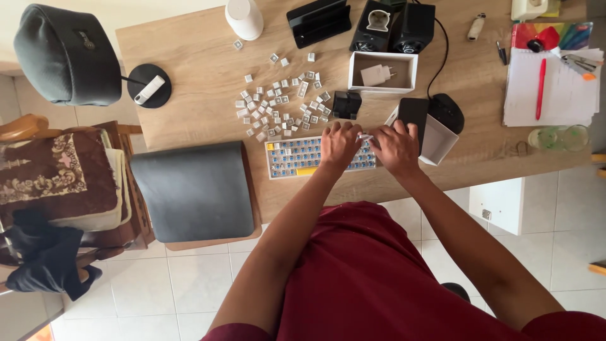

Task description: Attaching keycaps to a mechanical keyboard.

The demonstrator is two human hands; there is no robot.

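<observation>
Wood desk (189, 57), top-down view. Keyboard (297, 158) nearest us, long axis 9–3 o'clock. We've got both hands on its 3 o'clock end: left hand (339, 145) and right hand (396, 148) pinching a small pale piece (365, 136) between them, exact grip unclear. Loose keycaps (278, 104) lie at 11 o'clock.

Hands hide keyboard (297, 158) right end; grip unclear.
</observation>
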